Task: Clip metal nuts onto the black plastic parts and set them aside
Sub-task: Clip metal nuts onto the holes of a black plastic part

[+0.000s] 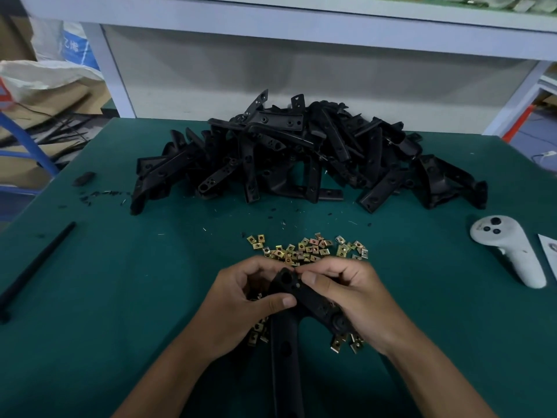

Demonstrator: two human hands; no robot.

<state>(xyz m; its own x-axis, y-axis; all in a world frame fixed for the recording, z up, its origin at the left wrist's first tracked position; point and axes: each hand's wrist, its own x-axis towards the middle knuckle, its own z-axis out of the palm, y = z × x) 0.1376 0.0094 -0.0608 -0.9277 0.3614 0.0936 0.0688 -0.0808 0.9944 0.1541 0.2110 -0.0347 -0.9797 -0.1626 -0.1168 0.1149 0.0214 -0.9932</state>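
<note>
Far left edge: a long thin black rod (37,268) lies slanted on the green table mat (120,297), well apart from everything else.
Upper left of the mat: a small dark lump (83,178) sits there, with black plastic crumbs (102,195) strung out just to its right.
Upper centre: a big heap of black plastic bracket parts (301,155) sprawls across the back of the mat, right up against the white bench frame (120,82).
Centre: a scatter of small square brass-coloured metal clip nuts (307,248) lies between the heap and the hands, and a few more peek out beneath the hands.
Left hand (241,300): fingers curled, thumb pressed across the black forked plastic part (289,297), gripping it at lower centre of the frame.
Black forked plastic part: lifted in both hands, rounded end up, one leg running down to the bottom edge.
Right hand (346,294): thumb and forefinger pinch at the top edge of that same part; whether a nut sits between them, I cannot tell.
Right side: a white handheld controller (509,251) with dark buttons rests on the mat, just beside a white card (550,248) at the frame edge.
</note>
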